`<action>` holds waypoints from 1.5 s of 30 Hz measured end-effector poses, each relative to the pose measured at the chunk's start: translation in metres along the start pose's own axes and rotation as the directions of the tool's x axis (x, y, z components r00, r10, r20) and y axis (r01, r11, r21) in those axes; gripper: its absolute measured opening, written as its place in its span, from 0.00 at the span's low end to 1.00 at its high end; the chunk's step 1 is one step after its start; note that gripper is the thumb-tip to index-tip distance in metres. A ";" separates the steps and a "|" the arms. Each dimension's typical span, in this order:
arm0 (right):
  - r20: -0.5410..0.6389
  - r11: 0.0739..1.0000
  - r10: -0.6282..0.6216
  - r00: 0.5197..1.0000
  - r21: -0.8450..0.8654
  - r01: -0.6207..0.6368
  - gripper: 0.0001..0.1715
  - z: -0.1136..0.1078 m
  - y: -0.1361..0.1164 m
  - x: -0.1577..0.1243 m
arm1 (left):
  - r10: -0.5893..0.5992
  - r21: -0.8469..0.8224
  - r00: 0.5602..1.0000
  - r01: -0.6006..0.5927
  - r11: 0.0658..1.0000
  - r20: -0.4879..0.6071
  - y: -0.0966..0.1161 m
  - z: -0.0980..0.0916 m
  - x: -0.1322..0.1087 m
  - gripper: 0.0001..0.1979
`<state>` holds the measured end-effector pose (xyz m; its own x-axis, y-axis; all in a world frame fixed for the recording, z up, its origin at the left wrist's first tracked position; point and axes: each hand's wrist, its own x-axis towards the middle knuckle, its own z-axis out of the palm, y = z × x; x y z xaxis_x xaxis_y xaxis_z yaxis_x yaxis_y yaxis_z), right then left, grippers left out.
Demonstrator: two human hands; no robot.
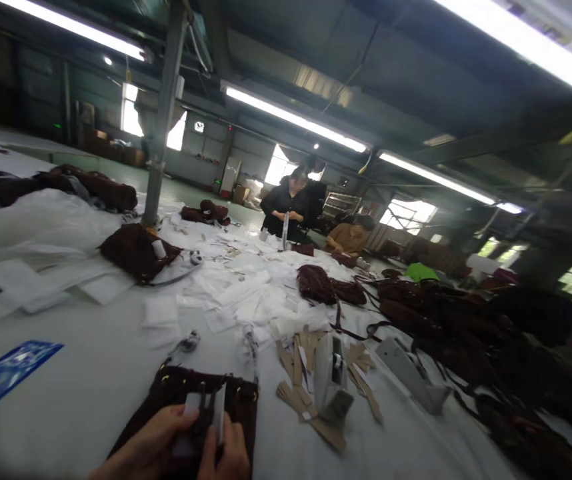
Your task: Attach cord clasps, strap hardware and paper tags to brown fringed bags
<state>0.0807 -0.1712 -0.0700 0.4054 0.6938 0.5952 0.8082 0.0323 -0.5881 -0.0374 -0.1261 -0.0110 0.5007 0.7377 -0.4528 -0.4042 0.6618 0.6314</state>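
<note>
A dark brown handbag [243,410] with gold-coloured eyelets lies on the table just in front of me. Over its front, a small white sheet [219,405] is folded around dark straps or cords. My left hand [159,437] pinches the sheet's left side between thumb and fingers. On the other side, my right hand [226,450] grips its right part with curled fingers. Wrapped strap ends [189,341] stretch out beyond the bag's top edge. What lies beneath the fingers is hidden.
Right of the bag stands a grey tape dispenser [333,380] among tan paper strips [293,400]; a second dispenser [411,373] is beyond. Brown bags [446,320] are heaped at right. White sheets [236,293] cover the middle. A post [163,120] rises at left. Two people [289,203] work opposite.
</note>
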 end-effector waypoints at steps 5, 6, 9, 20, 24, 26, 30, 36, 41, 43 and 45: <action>0.117 0.993 -0.087 0.989 0.092 0.076 0.25 -0.016 -0.008 0.005 | 0.040 -0.016 0.997 -0.041 0.999 -0.061 0.003 -0.001 0.001 0.20; 0.114 0.992 -0.097 0.989 0.095 0.086 0.25 -0.017 -0.006 0.003 | 0.037 -0.024 0.996 -0.039 0.999 -0.076 0.002 -0.003 0.002 0.20; 0.101 0.992 -0.114 0.988 0.069 0.107 0.24 -0.017 -0.001 -0.004 | 0.022 -0.049 0.996 -0.026 0.998 -0.090 -0.002 -0.008 0.004 0.19; 0.167 0.985 -0.165 0.972 -0.020 0.171 0.21 -0.017 -0.001 -0.004 | 0.093 -0.024 0.995 -0.094 0.995 -0.033 -0.002 -0.002 0.001 0.18; 0.209 0.961 -0.237 0.949 -0.093 0.260 0.21 -0.012 -0.005 -0.002 | 0.286 0.219 0.949 -0.253 0.943 -0.136 -0.012 -0.002 0.012 0.17; 0.243 0.945 -0.274 0.931 -0.113 0.307 0.22 -0.008 -0.004 -0.003 | 0.346 0.311 0.919 -0.278 0.909 -0.189 -0.017 -0.004 0.016 0.16; 0.302 0.927 -0.331 0.894 -0.076 0.368 0.23 -0.004 0.005 -0.003 | 0.302 0.255 0.932 -0.247 0.935 -0.203 -0.019 -0.009 0.017 0.13; 0.324 0.887 -0.410 0.853 -0.077 0.455 0.24 -0.002 0.015 0.001 | 0.219 0.081 0.957 -0.207 0.975 -0.190 -0.012 -0.005 0.011 0.11; 0.329 0.914 -0.402 0.854 0.093 0.394 0.23 -0.004 0.003 0.003 | 0.269 0.180 0.911 -0.221 0.958 -0.313 -0.010 -0.006 0.020 0.18; 0.357 0.925 -0.344 0.869 0.287 0.248 0.20 -0.007 -0.001 0.008 | 0.267 0.177 0.907 -0.219 0.960 -0.325 -0.008 -0.008 0.024 0.20; 0.445 0.917 -0.126 0.886 0.393 -0.067 0.24 -0.010 -0.001 0.018 | 0.281 0.187 0.910 -0.232 0.955 -0.305 -0.005 -0.010 0.025 0.21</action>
<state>0.0912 -0.1657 -0.0528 0.0673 0.9314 0.3576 0.5462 0.2656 -0.7944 -0.0304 -0.1100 -0.0313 0.1090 0.8978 -0.4267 -0.3586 0.4359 0.8255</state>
